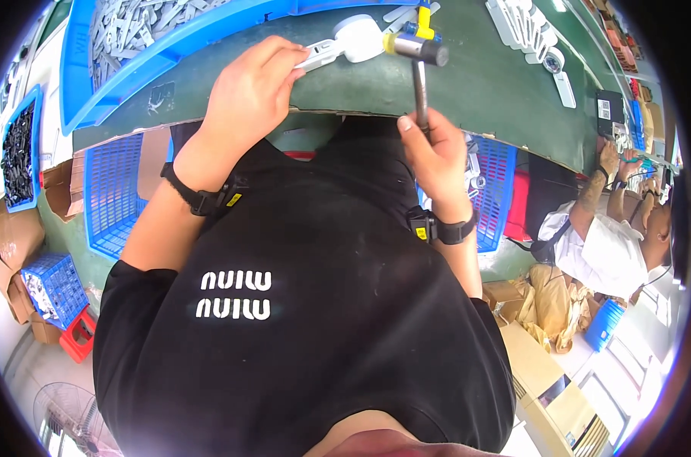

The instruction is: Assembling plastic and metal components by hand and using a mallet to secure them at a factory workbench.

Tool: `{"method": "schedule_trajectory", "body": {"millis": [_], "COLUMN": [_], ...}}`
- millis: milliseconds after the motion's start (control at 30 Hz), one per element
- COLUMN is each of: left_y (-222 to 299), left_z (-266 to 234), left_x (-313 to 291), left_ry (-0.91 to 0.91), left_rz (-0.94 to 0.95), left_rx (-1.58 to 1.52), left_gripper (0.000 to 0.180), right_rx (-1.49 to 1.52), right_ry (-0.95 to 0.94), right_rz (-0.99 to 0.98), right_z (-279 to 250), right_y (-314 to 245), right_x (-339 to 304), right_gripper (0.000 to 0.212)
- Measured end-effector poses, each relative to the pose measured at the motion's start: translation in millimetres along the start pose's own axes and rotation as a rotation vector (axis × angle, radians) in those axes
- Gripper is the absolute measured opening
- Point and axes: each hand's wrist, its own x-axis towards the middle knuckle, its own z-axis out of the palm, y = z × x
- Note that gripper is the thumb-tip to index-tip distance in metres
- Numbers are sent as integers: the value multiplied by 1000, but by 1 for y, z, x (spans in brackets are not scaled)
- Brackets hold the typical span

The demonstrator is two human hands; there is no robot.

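Observation:
My left hand (255,90) pinches the grey handle end of a white plastic part with a round head (358,39), held over the green worktable (315,95). In my right hand (437,152) is a mallet (419,84), gripped by its metal shaft. Its head, one face pale yellow and the other black, is beside the white round head; I cannot tell whether they touch. Just behind the mallet head is a small yellow and blue fixture (423,27). Several loose grey strips (400,14) lie close to it.
A blue tray of grey plastic parts (136,34) is at the far left. Several white pieces (522,30) lie in a row at the far right. Below the table edge are blue crates (113,194). A co-worker in white (589,244) sits at right.

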Motion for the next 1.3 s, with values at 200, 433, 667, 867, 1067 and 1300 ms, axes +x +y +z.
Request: {"method": "schedule_trajectory", "body": {"millis": [200,433,667,867,1067,1300], "left_y": [-5,-5,-8,-14,-14,-17], "left_z": [5,12,17,20,23,24], "left_x": [-1,-3,-7,-9,-10,-13], "left_ry": [43,102,147,180,211,225], "left_rz": [-54,-81,-45,-31,-18,-38], "left_rx": [-87,-154,-154,-159,-181,-252], "left_gripper": [19,18,20,21,22,20], "right_rx": [127,-609,68,-453,-640,72], "right_ry": [118,-32,171,51,112,190], "right_rz": [-368,-219,-289,-220,-366,-177], "right_z": [-3,17,27,35,35,34], "right_y": [-54,-12,-21,-52,-38,-41], "right_x": [-2,28,9,11,19,-5], "right_gripper": [15,24,15,17,25,20]}}
